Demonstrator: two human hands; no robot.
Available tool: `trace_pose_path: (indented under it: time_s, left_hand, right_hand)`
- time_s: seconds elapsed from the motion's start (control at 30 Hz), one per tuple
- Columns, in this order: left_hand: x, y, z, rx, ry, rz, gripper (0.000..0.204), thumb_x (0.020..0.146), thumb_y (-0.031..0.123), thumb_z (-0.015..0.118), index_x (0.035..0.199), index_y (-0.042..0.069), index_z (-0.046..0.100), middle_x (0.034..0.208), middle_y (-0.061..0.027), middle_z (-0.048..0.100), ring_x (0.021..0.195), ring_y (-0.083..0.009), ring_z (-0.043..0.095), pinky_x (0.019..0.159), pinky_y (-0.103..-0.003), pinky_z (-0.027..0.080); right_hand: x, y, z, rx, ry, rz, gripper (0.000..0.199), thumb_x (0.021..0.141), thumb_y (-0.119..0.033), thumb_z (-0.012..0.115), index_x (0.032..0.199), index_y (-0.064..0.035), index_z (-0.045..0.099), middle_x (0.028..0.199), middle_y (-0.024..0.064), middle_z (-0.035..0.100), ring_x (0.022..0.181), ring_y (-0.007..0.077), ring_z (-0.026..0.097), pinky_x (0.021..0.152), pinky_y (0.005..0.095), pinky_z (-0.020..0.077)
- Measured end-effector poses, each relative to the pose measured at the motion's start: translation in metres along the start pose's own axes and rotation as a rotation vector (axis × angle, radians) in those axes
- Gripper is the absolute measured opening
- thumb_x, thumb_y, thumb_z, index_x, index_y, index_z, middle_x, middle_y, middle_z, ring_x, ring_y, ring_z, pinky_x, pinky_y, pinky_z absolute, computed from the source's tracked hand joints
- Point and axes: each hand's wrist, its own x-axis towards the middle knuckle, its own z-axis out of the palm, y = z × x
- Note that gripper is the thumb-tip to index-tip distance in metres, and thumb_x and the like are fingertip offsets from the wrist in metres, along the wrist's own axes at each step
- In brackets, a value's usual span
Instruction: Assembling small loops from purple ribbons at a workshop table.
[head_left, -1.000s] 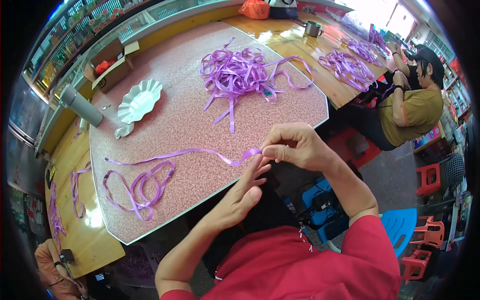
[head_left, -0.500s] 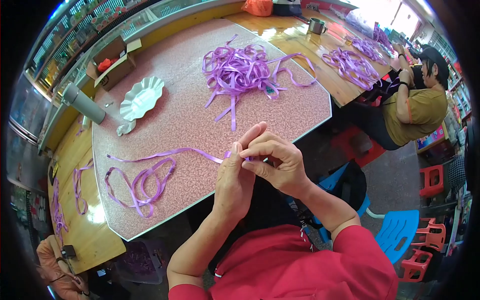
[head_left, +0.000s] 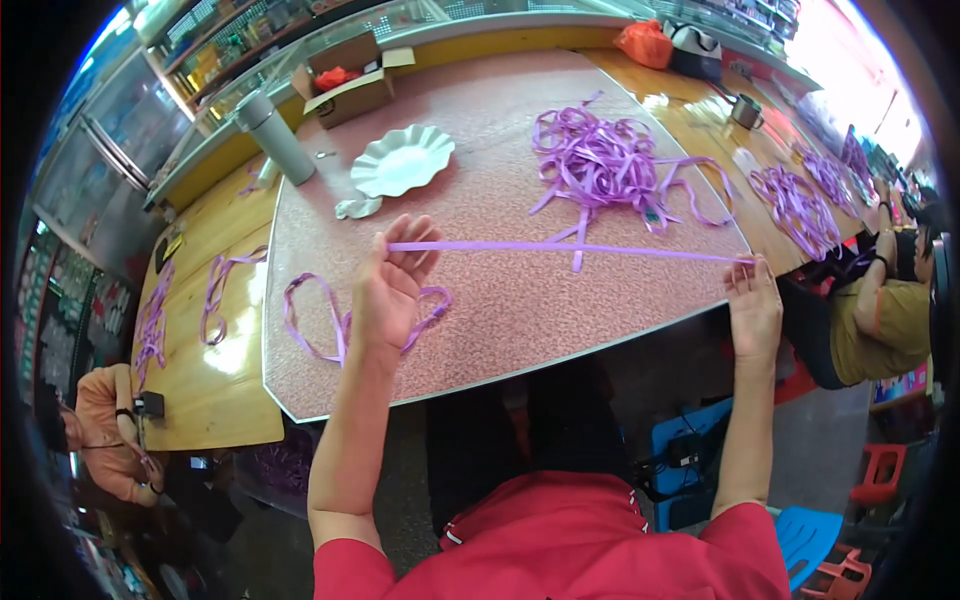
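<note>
A purple ribbon (head_left: 500,246) is stretched almost straight between my hands, above the pink table. My left hand (head_left: 395,285) grips one end between thumb and fingers, palm up. Far to the right, near the table's edge, my right hand (head_left: 754,305) pinches the other end. Behind the stretched ribbon lies a tangled heap of purple ribbons (head_left: 605,160), some ends trailing toward me and to the right. A looped purple ribbon (head_left: 312,345) rests on the table, partly hidden by my left forearm.
On the pink table (head_left: 500,330) are a scalloped white plate (head_left: 403,162), a grey-green flask (head_left: 275,138) and an open cardboard box (head_left: 355,90). A metal mug (head_left: 746,112) and more ribbons (head_left: 797,212) lie right. Co-workers sit at left (head_left: 108,430) and right (head_left: 885,325).
My hands were together over the table's near edge; they have spread wide apart, pulling the ribbon taut between them. The view has turned, shifting the table scene rightward.
</note>
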Motion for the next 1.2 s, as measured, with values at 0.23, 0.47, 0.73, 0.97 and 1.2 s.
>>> trace_pose_path:
  time_s: [0.23,0.47,0.73,0.97,1.2]
  left_hand:
    - [0.008,0.029,-0.045,-0.059,0.148,0.086,0.041,0.107,0.026,0.036,0.127,-0.005,0.053,0.125,-0.0212,0.062,0.117,-0.0335,0.060,0.105,-0.045,0.047]
    - [-0.044,-0.010,0.026,0.325,-0.153,0.059,0.041,0.107,0.028,0.042,0.121,-0.007,0.057,0.076,-0.0002,0.049,0.070,-0.0122,0.053,0.076,-0.032,0.051]
    - [-0.088,-0.031,0.077,1.146,-0.467,0.068,0.040,0.107,0.032,0.043,0.097,-0.001,0.063,0.069,0.0038,0.040,0.063,-0.0085,0.038,0.056,-0.027,0.034]
    - [-0.089,-0.026,0.075,1.190,-0.566,0.091,0.034,0.105,0.025,0.049,0.090,-0.006,0.056,0.061,-0.0145,0.043,0.055,-0.0170,0.044,0.051,-0.037,0.037]
    - [-0.091,-0.036,0.081,0.994,-0.444,0.268,0.018,0.101,0.015,0.058,0.099,-0.003,0.061,0.074,-0.0053,0.052,0.064,-0.0088,0.046,0.056,-0.028,0.038]
  right_hand:
    - [0.024,-0.017,-0.044,0.114,0.105,0.247,0.025,0.100,-0.015,0.055,0.118,0.0020,0.058,0.113,0.0127,0.064,0.109,0.0234,0.061,0.104,0.0478,0.0470]
    - [-0.002,-0.002,0.080,-0.321,-0.112,0.097,0.017,0.097,-0.014,0.059,0.109,-0.0016,0.061,0.081,-0.0005,0.051,0.069,0.0079,0.051,0.083,0.0373,0.0547]
    - [-0.057,0.043,0.203,-0.715,-0.758,-0.049,0.018,0.089,-0.001,0.068,0.107,-0.0005,0.069,0.090,0.0050,0.065,0.080,0.0123,0.064,0.072,0.0252,0.0518]
    - [-0.065,0.061,0.209,-0.717,-0.911,-0.167,0.019,0.085,-0.002,0.073,0.104,-0.0008,0.071,0.096,0.0093,0.069,0.086,0.0158,0.066,0.074,0.0285,0.0519]
    - [-0.076,0.064,0.207,-0.478,-0.690,0.110,0.019,0.090,0.001,0.069,0.108,0.0007,0.069,0.100,0.0044,0.066,0.091,0.0085,0.062,0.076,0.0229,0.0511]
